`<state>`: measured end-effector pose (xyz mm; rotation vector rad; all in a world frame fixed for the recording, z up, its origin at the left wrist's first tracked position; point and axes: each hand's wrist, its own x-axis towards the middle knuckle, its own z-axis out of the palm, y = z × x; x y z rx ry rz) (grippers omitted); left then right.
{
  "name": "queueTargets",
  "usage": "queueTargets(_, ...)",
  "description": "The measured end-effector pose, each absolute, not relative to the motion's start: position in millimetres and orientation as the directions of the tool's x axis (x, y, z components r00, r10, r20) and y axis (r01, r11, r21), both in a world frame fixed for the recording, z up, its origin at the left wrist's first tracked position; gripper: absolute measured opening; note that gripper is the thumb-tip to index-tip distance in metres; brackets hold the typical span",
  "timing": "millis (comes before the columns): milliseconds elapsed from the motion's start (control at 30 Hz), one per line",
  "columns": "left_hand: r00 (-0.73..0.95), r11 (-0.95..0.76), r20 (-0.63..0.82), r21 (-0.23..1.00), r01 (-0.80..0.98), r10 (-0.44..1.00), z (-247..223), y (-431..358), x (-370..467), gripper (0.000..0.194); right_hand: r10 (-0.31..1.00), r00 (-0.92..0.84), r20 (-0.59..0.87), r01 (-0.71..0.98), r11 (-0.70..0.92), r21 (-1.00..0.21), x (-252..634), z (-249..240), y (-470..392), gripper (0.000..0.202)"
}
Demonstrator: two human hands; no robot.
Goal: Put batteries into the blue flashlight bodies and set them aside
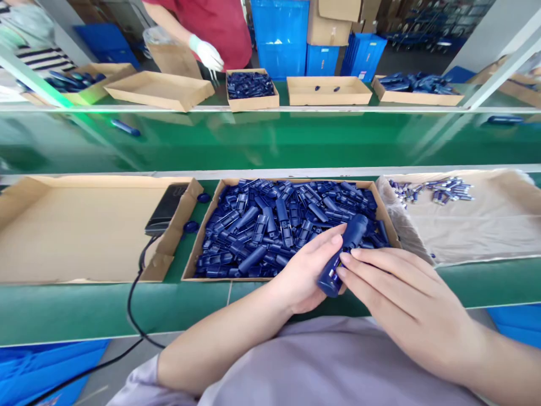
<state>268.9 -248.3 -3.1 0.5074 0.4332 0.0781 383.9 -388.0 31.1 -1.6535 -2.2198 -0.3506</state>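
A dark blue plastic casing, long and rounded, is tilted in front of my body. My left hand wraps round it from the left, with the thumb along its side. From the right, the fingertips of my right hand press together against the casing's open middle. Beneath those fingertips shows a small blue piece with light and yellow print; the fingers partly hide it, so its kind is unclear. Just behind my hands, a cardboard tray holds a heap of similar blue casings.
At right, a plastic-lined tray holds small blue-and-silver cylinders resembling batteries. A cardboard tray at left has a black device with a cable. Beyond the green belt, a gloved hand hangs near more trays.
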Motion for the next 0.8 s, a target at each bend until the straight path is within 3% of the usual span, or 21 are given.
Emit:
queueTargets(100,0.890,0.846,-0.357,0.530,-0.056,0.283,-6.5,-250.8,270.3,0.042,0.873,-0.219,0.437,0.964,0.262,-0.040,374.8,23.6,-397.0,0.038)
queueTargets(200,0.880,0.795,-0.291,0.589,-0.144,0.375,-3.0,-250.3,270.9,0.034,0.887,-0.174,0.427,0.953,0.261,-0.154,379.9,30.9,-393.6,0.042)
queueTargets(333,0.838,0.641,-0.140,0.713,-0.284,0.528,12.5,-234.7,267.3,0.032,0.842,0.115,0.527,0.959,0.044,-0.279,412.3,34.9,-355.7,0.028)
queueTargets(433,0.767,0.587,-0.197,0.762,-0.273,0.611,20.7,-214.9,261.6,0.026,0.916,0.269,0.296,0.937,-0.178,-0.301,429.4,15.4,-308.3,0.019)
queueTargets(533,0.751,0.576,-0.246,0.790,-0.211,0.613,19.0,-199.3,255.6,0.017,0.967,0.251,0.044,0.936,-0.231,-0.267,426.6,-10.8,-267.5,0.019)
queueTargets(633,0.754,0.534,-0.223,0.823,-0.194,0.617,11.9,-195.5,250.6,0.009,0.975,0.223,0.024,0.933,-0.206,-0.294,419.0,-22.2,-248.1,0.022)
queueTargets(800,0.799,0.577,-0.185,0.783,-0.233,0.572,0.9,-202.1,246.6,0.014,0.967,0.255,0.022,0.885,-0.224,-0.409,434.5,-6.4,-260.0,0.033)
